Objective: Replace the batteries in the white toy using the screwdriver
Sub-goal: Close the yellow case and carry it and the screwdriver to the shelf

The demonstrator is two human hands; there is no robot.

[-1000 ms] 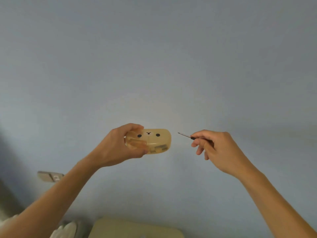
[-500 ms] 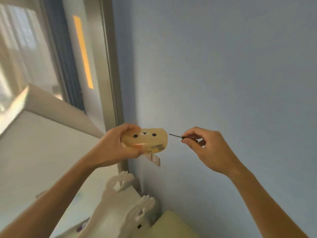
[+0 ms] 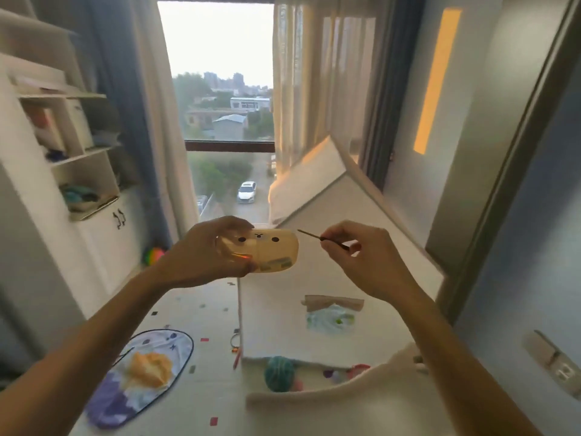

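My left hand (image 3: 201,253) grips the toy (image 3: 276,251), a rounded cream-white shell with two black dot eyes and a small mouth, held up at chest height with its face toward me. My right hand (image 3: 361,256) pinches a thin screwdriver (image 3: 309,235) by its dark shaft. The metal tip points left and ends just short of the toy's upper right corner, a small gap apart. No batteries are visible.
Below lies a white bed (image 3: 314,309) with a patterned cloth (image 3: 330,319), a teal ball (image 3: 279,372) by its foot. A play mat (image 3: 141,376) lies on the floor at left. White shelves (image 3: 72,152) stand left, a window (image 3: 226,105) ahead, a wall socket (image 3: 556,366) right.
The view has swung left from a bare blue wall to the window and room. Both hands kept their grips, and the screwdriver tip came closer to the toy.
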